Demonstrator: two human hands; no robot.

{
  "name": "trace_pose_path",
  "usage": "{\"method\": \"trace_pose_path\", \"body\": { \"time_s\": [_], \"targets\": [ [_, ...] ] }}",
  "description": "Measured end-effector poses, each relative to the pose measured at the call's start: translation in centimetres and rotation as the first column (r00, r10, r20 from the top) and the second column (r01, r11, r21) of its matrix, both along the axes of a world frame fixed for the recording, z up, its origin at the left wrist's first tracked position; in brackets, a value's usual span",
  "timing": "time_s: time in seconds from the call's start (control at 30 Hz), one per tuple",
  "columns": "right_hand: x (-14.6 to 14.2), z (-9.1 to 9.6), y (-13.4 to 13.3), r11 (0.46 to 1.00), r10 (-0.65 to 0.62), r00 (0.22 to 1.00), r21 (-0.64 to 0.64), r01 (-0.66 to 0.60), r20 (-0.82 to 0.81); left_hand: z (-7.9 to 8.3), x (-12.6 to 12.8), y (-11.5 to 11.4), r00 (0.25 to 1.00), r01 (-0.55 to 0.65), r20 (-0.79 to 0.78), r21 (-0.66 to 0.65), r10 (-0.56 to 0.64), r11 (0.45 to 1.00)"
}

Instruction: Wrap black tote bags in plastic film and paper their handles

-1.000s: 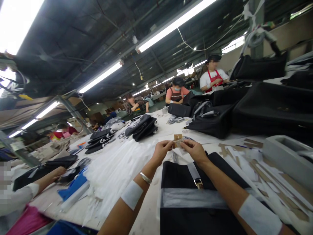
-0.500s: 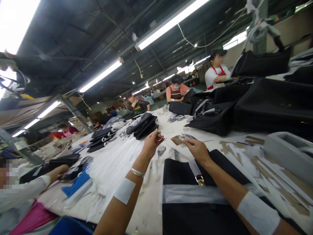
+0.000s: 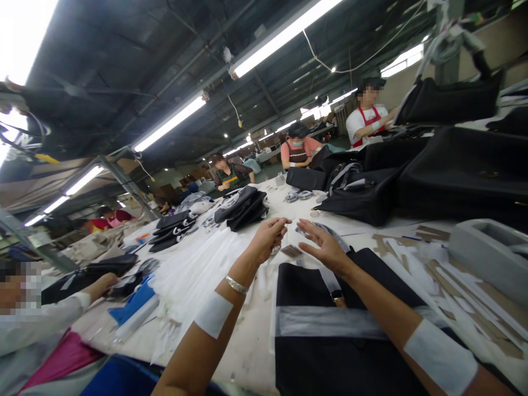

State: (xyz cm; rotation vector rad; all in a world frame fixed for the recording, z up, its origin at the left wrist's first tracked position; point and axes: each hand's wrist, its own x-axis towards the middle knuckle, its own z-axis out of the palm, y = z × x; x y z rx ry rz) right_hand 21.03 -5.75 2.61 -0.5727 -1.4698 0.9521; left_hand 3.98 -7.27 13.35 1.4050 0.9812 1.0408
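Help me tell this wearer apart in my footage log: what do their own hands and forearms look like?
The left hand and right hand are ungloved, and no sleeve shows on either forearm. A silver-coloured bracelet circles the left wrist. A whitish, roughly rectangular patch sits on the left forearm, and a similar patch on the right forearm.

From head height we look forward and down, aslant, with our left hand (image 3: 267,240) and right hand (image 3: 325,250) near and the table (image 3: 249,346) stretching away.
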Motion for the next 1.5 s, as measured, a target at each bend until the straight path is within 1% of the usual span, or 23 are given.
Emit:
{"method": "trace_pose_path", "body": {
  "time_s": [0.07,0.17,0.27,0.33,0.4,0.47,0.57,0.67,0.73,0.8,0.87,0.9,0.97,1.0,1.03,1.13,1.23,1.27,1.3,1.37,1.4,1.43,1.5],
  "targets": [
    [0.0,0.4,-0.5,0.998,0.062,0.998,0.019,-0.062,0.010,-0.1,1.4,-0.1,0.999,0.043,-0.031,0.023,-0.043,0.999],
    [0.1,0.8,-1.0,0.992,0.107,0.994,-0.076,-0.105,0.030,-0.3,3.1,0.1,0.994,0.082,-0.083,0.086,-0.075,0.993],
    [0.4,1.1,-1.0,0.970,0.147,0.989,-0.200,-0.139,0.028,-0.5,3.4,1.1,0.997,0.046,-0.064,0.112,-0.039,0.993],
    [0.7,1.2,-0.8,0.963,0.129,0.992,-0.238,-0.124,0.005,-1.1,2.8,2.0,1.000,-0.012,-0.023,0.094,0.014,0.995],
    [1.1,1.1,-0.5,0.966,0.071,0.997,-0.249,-0.070,-0.005,-2.1,1.7,2.9,0.994,-0.075,-0.073,0.086,0.081,0.993],
    [1.5,0.8,0.0,0.965,-0.014,0.999,-0.261,0.022,0.032,-3.8,0.4,3.4,0.967,-0.119,-0.214,0.087,0.136,0.989],
    [2.0,0.0,0.7,0.943,-0.148,0.955,-0.255,0.215,0.258,-6.8,-1.5,3.7,0.898,-0.137,-0.412,0.069,0.154,0.988],
    [2.1,-0.9,1.3,0.940,-0.152,0.868,-0.202,0.274,0.473,-8.9,-3.0,3.8,0.821,-0.120,-0.554,0.076,0.143,0.990],
    [2.0,-1.4,1.5,0.945,-0.131,0.846,-0.194,0.265,0.517,-9.5,-3.5,4.1,0.759,-0.121,-0.619,0.169,0.201,0.978],
    [1.7,-1.7,1.5,0.945,-0.130,0.831,-0.186,0.268,0.540,-9.6,-3.4,4.7,0.720,-0.110,-0.636,0.292,0.279,0.950],
    [1.6,-1.8,1.5,0.946,-0.141,0.815,-0.166,0.278,0.562,-9.4,-2.9,5.4,0.679,-0.003,-0.666,0.418,0.309,0.909],
    [1.5,-1.8,1.5,0.947,-0.147,0.809,-0.154,0.280,0.569,-9.3,-2.5,5.8,0.624,0.098,-0.714,0.475,0.318,0.874],
    [1.6,-1.7,1.4,0.949,-0.153,0.806,-0.144,0.282,0.571,-9.1,-1.9,6.7,0.452,0.303,-0.812,0.530,0.370,0.792],
    [1.6,-1.7,1.4,0.948,-0.155,0.807,-0.145,0.285,0.569,-8.9,-1.8,7.1,0.364,0.365,-0.836,0.533,0.410,0.763],
    [1.7,-1.6,1.3,0.946,-0.156,0.808,-0.149,0.288,0.567,-8.7,-1.8,7.5,0.299,0.381,-0.843,0.536,0.448,0.754],
    [1.8,-1.4,1.2,0.942,-0.178,0.803,-0.136,0.305,0.569,-7.1,-3.0,8.2,0.240,0.218,-0.797,0.601,0.555,0.769],
    [1.8,-1.3,1.1,0.943,-0.227,0.776,-0.066,0.326,0.589,-5.0,-4.8,8.1,0.171,0.018,-0.699,0.706,0.694,0.708],
    [1.8,-1.4,1.1,0.940,-0.247,0.763,-0.043,0.338,0.597,-4.5,-5.2,7.8,0.203,-0.044,-0.683,0.709,0.702,0.703],
    [1.8,-1.4,1.1,0.937,-0.264,0.749,-0.024,0.349,0.608,-4.3,-5.5,7.4,0.273,-0.099,-0.688,0.676,0.673,0.731],
    [1.7,-1.4,1.1,0.929,-0.285,0.724,-0.004,0.370,0.628,-4.9,-5.4,6.4,0.464,-0.155,-0.720,0.508,0.516,0.847],
    [1.7,-1.5,1.1,0.927,-0.289,0.715,-0.002,0.376,0.637,-5.5,-5.2,5.9,0.548,-0.144,-0.734,0.389,0.401,0.910],
    [1.7,-1.5,1.2,0.925,-0.289,0.706,-0.001,0.380,0.647,-6.4,-4.9,5.5,0.604,-0.115,-0.744,0.272,0.285,0.955],
    [1.7,-1.6,1.3,0.924,-0.283,0.692,-0.005,0.382,0.665,-8.2,-4.3,5.0,0.665,-0.043,-0.740,0.089,0.095,0.995]
  ]
}}
